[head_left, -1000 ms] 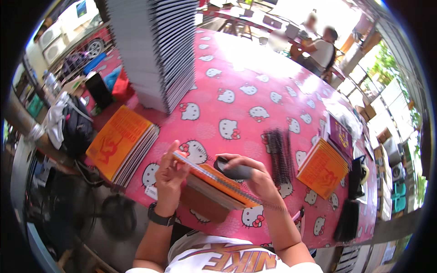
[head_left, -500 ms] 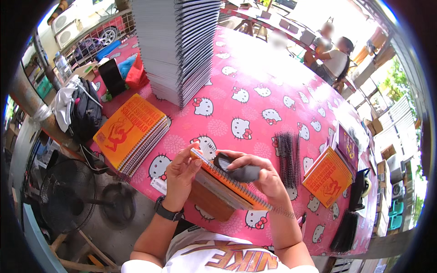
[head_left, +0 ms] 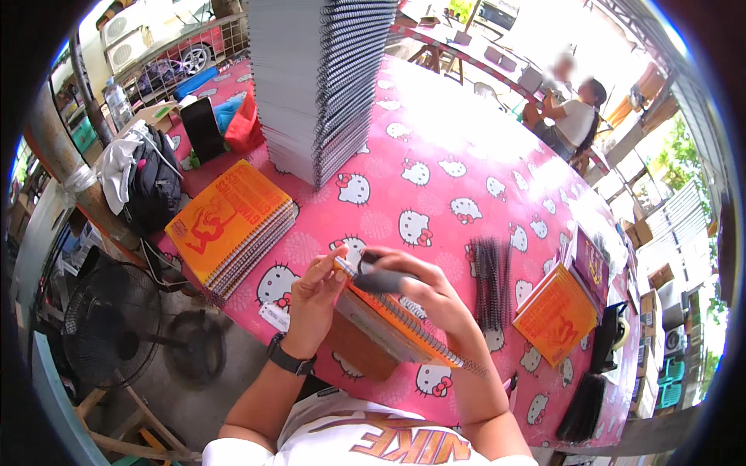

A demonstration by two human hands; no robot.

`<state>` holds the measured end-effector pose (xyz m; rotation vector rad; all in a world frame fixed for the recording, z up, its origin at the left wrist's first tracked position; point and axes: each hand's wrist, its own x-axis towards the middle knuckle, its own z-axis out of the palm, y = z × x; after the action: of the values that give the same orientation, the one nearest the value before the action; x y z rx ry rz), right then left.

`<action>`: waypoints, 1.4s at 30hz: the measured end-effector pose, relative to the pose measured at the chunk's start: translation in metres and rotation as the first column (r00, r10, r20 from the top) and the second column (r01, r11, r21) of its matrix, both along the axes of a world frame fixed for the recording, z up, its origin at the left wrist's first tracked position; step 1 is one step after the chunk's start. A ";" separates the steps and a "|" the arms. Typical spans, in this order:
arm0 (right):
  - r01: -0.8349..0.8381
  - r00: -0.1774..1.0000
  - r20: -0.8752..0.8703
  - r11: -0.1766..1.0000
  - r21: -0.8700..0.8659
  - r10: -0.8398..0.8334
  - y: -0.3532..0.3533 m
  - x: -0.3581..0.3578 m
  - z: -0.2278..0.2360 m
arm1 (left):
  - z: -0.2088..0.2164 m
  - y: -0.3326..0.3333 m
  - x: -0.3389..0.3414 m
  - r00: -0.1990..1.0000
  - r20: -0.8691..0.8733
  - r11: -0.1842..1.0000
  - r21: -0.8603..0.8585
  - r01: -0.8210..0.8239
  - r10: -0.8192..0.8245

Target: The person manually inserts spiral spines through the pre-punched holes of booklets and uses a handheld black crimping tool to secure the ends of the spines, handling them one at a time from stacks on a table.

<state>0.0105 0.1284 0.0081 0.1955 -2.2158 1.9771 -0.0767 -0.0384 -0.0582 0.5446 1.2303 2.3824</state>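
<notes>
My left hand (head_left: 312,299) pinches the upper end of an orange-covered book (head_left: 374,332), its bound edge turned up. A dark wire coil (head_left: 426,335) runs along that edge, and its loose tail sticks out past the lower right end, by my right forearm. My right hand (head_left: 437,301) is wrapped round a rounded dark grey tool (head_left: 382,281) held at the upper part of the spine, close to my left fingertips. Motion smears the right fingers, and the tool's exact kind cannot be made out. Beneath the book lies a brown wooden block (head_left: 353,346).
A tall stack of coil-bound books (head_left: 291,85) rises at the back. Orange books (head_left: 229,221) are piled at left, more orange books (head_left: 556,314) at right. Loose black coils (head_left: 491,283) lie right of my hands. A fan (head_left: 113,326) stands left of the pink table. People sit far right.
My right hand and the grey tool have moved slightly up and left along the spine, toward my left fingertips. My left hand keeps its pinch. The view has shifted a little.
</notes>
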 end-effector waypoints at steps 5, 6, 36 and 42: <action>-0.042 0.999 0.003 0.968 -0.246 0.044 -0.001 0.000 -0.007 | -0.001 -0.001 0.004 0.999 -0.032 1.000 0.002 -0.004 0.004; 0.010 0.999 0.031 0.995 -0.097 -0.007 -0.001 -0.004 -0.005 | 0.000 0.001 0.001 0.999 -0.029 1.000 -0.003 -0.015 0.015; 0.504 0.856 -0.421 0.662 0.554 -0.300 -0.023 0.086 0.076 | 0.089 0.020 0.044 0.716 -0.683 0.985 -0.029 0.169 -0.143; 0.546 0.838 -0.414 0.569 0.615 -0.356 -0.033 0.084 0.071 | 0.096 0.015 0.052 0.779 -0.601 0.980 -0.175 0.092 -0.181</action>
<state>0.0949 0.0955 0.0795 -0.0528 -2.4150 0.6988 -0.0246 -0.0230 0.0374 1.3971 1.5287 2.0268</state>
